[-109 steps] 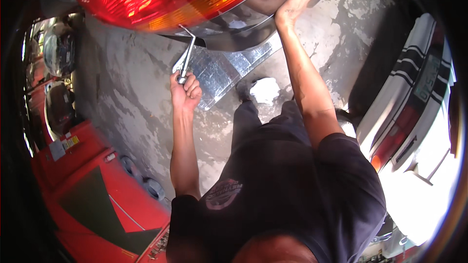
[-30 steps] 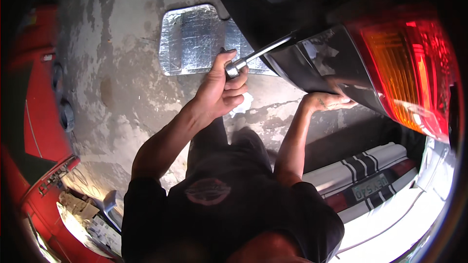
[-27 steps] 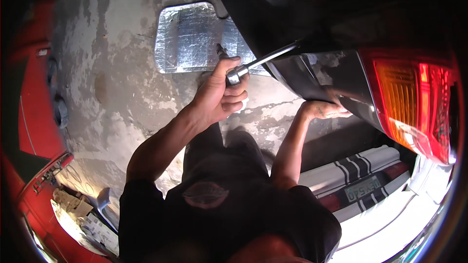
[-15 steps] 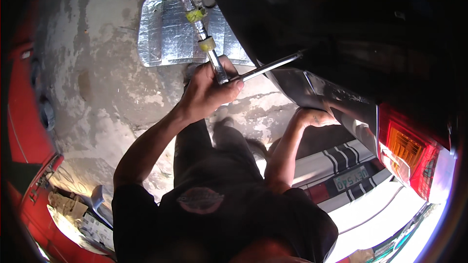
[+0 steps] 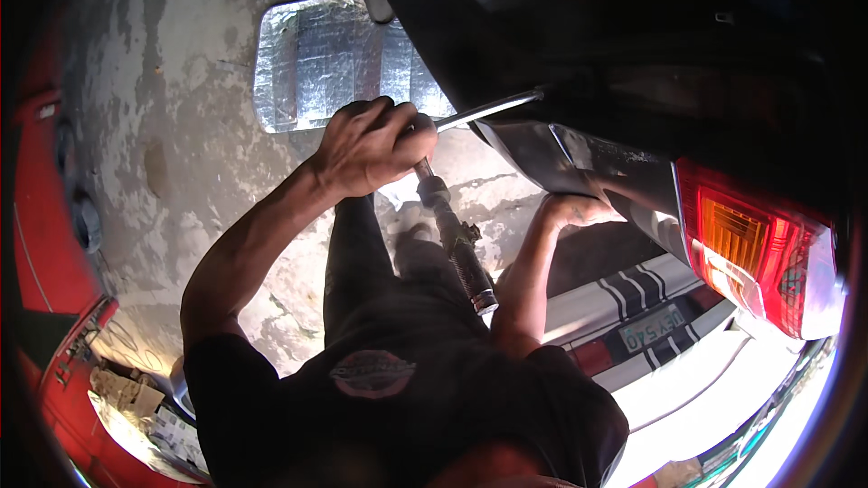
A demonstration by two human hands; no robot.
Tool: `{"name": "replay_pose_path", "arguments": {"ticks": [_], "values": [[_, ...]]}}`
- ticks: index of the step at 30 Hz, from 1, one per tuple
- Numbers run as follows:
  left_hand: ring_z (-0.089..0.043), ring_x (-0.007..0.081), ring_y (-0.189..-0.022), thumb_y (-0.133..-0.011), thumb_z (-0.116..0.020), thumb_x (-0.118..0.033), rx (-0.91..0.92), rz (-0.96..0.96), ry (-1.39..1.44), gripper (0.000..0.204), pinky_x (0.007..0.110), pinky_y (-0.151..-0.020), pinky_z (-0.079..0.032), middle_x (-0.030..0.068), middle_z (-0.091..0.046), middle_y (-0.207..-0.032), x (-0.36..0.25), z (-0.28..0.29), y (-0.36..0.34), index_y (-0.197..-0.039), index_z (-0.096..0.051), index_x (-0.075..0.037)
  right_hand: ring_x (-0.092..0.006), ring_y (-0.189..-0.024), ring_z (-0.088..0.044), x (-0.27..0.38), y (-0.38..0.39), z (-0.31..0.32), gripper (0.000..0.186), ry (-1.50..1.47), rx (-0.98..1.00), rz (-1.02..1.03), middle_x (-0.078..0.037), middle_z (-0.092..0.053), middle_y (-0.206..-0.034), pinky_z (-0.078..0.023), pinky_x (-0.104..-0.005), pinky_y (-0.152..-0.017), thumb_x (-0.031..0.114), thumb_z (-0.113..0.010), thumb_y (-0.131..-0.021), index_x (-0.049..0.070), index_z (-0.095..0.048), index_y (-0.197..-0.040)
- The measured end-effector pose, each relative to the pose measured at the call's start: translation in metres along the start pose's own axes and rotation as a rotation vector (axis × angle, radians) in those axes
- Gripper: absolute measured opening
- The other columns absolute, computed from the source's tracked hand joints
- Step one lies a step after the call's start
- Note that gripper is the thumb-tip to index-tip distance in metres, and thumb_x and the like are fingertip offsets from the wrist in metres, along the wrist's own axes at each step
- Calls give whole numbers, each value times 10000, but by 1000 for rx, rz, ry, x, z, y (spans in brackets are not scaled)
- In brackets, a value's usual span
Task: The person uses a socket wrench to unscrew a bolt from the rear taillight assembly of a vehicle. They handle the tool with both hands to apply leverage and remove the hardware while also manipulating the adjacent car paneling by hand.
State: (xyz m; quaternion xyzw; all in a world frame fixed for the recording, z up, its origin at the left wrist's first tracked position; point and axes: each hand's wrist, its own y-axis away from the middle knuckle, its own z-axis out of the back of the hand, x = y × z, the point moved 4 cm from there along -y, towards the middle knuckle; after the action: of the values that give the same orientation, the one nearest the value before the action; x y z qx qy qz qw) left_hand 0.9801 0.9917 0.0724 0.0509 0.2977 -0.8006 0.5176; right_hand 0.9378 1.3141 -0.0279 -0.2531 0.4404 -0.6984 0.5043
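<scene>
The left hand (image 5: 366,145) had its fingers wrapped tight round a long ratchet wrench (image 5: 452,226), shaft running up-right under the dark car body (image 5: 579,45). The right hand (image 5: 579,211) lay flat against the panel by the tail light (image 5: 750,253), holding nothing.

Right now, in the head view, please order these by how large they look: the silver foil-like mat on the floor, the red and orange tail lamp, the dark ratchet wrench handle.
1. Silver foil-like mat, partly hidden by the car body.
2. Red and orange tail lamp; close to the mat in apparent size, and fisheye bending near the rim makes this unsure.
3. Dark ratchet wrench handle, held by the left hand; clearly smallest.
</scene>
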Motion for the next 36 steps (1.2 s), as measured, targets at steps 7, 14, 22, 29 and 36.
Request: {"name": "replay_pose_path", "arguments": {"ticks": [7, 14, 22, 29, 36], "values": [[-595, 216, -575, -699, -815, -109, -41, 161, 129, 251, 343, -513, -489, 45, -578, -680, -1, -11, 5, -822, -600, -71, -248, -706, -607, -17, 12, -17, 258, -130, 69, -103, -116, -573, -872, -476, -343, -601, 209, -675, -875, -9, -539, -907], [-629, 214, -595, -710, -793, -74, -184, 214, 291, 231, 319, -511, -505, 64, -639, -708, 16, 0, 42, -849, -609, -62, -223, -604, -564, 8, -5, 9, 189, -94, -58, 72, -157, -605, -760, -458, -356, -531, 103, -569, -881, -80, -556, -836], [-459, 29, -656, -861, -722, -106, -40, 903, 1138, 162, 217, -590, -368, -56, -527, -712, -7, -27, 50, -850, -579, -31, -180, -491, -456, -5, -4, -5, 287, -472, -2, -132, -62, -479, -628, -340, -326, -442, 164, -594, -853, -114, -548, -912], [-344, 17, -481, -885, -685, -135, -54, 1171, 1727, 160, 230, -450, -239, -70, -436, -596, -17, -57, 51, -773, -593, -68, -158, -437, -409, -3, -3, -5, 477, -309, 147, -298, -36, -444, -680, -318, -311, -428, 347, -595, -845, -96, -501, -993], [-257, 27, -439, -933, -599, -120, -58, 1242, 1999, 275, 234, -422, -172, -68, -342, -551, -23, -68, 46, -686, -479, -117, -180, -427, -454, 21, -6, 0, 374, 616, 175, 509, -150, -507, -738, -356, -314, -380, 176, -539, -895, -145, -488, -1080]]}}
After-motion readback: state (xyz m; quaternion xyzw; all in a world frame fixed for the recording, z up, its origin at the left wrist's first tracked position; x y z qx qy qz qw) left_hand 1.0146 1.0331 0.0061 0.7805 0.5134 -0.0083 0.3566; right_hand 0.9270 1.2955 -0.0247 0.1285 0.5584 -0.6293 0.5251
